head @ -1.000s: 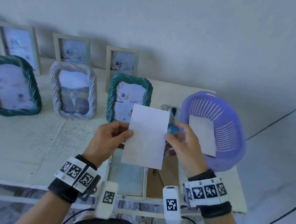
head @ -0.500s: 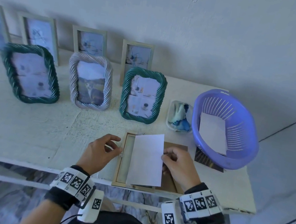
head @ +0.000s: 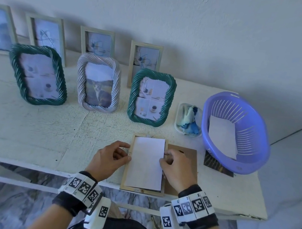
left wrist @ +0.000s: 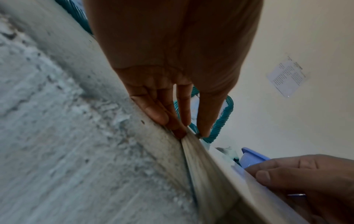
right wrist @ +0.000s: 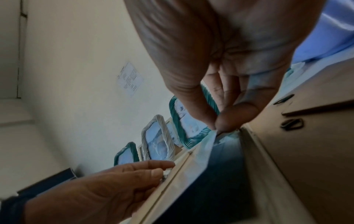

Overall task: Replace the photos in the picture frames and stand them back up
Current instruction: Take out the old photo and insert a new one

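A pale wooden frame [head: 141, 190] lies face down at the table's near edge. A white-backed photo [head: 146, 162] lies flat inside it. My left hand [head: 128, 151] holds the frame's left rim, fingertips [left wrist: 173, 125] on the outer side and thumb on top. My right hand [head: 163, 157] pinches the photo's right edge between thumb and forefinger [right wrist: 229, 118]. The brown backing board [head: 189, 155] with its metal clips lies beside the frame, partly under my right hand.
Three rope-rimmed frames [head: 98, 83] stand mid-table, and several pale wooden frames [head: 144, 58] lean on the wall behind. To the right sit a small dish of blue-white cloth [head: 189, 120] and a purple basket [head: 246, 164] holding a white sheet. A dark photo [head: 217, 166] pokes out under the basket.
The photo, held up in both hands a second ago, has come down flat into the frame. My left hand let go of it and moved to the frame's rim.
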A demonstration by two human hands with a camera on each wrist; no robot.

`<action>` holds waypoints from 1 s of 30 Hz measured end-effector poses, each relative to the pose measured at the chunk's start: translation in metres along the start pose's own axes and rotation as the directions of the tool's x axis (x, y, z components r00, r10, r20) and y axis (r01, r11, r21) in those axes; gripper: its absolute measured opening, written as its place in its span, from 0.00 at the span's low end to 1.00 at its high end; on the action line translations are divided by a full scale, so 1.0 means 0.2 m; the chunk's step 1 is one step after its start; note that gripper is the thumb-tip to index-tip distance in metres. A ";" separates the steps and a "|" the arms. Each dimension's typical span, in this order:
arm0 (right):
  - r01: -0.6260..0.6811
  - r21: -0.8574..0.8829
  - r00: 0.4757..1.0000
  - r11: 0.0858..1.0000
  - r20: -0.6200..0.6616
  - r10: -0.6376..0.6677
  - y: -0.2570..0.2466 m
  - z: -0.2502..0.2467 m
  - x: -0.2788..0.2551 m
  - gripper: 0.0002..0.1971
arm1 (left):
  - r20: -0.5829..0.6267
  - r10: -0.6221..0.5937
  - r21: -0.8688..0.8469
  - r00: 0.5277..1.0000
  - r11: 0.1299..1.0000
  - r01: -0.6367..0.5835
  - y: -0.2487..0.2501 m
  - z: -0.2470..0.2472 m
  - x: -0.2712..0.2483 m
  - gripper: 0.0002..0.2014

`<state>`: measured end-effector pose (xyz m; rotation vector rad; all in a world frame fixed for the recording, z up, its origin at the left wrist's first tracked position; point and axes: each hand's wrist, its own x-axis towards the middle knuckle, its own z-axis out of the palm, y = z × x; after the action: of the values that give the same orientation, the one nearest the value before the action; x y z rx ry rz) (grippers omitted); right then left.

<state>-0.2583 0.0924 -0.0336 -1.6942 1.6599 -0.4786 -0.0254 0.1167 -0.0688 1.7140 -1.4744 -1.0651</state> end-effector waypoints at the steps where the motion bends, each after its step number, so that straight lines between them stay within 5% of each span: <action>1: 0.011 -0.044 1.000 0.999 -0.012 -0.012 -0.01 0.00 0.00 0.12 | 0.000 0.002 -0.001 1.000 1.000 -0.002 0.00 0.00 0.00 0.14; 6: 0.057 -0.169 0.995 0.984 -0.074 -0.070 -0.01 -0.01 -0.01 0.18 | 0.011 -0.001 -0.025 1.000 1.000 0.001 -0.01 0.00 0.00 0.14; 13: 0.248 -0.336 0.958 0.909 -0.052 -0.281 0.06 -0.07 -0.11 0.15 | 0.022 0.023 -0.016 1.000 1.000 -0.022 -0.03 0.00 0.01 0.15; 20: -0.013 -0.581 0.994 0.814 -0.092 -0.050 0.18 -0.12 -0.17 0.23 | 0.033 0.013 -0.042 0.999 0.999 -0.012 -0.03 0.00 0.01 0.15; 27: -0.111 -0.439 0.987 0.892 -0.152 0.048 0.27 -0.12 -0.21 0.17 | 0.039 0.008 -0.048 0.999 0.999 -0.006 -0.03 0.00 0.01 0.15; 30: -0.134 -0.348 0.980 0.928 -0.188 0.071 0.30 -0.13 -0.22 0.22 | 0.040 0.012 -0.046 0.999 0.999 -0.010 -0.03 -0.01 0.01 0.15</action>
<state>-0.3234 0.1338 -0.0475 -1.8522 2.0526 -0.2879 -0.0212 0.1163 -0.0743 1.6604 -1.4709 -1.1250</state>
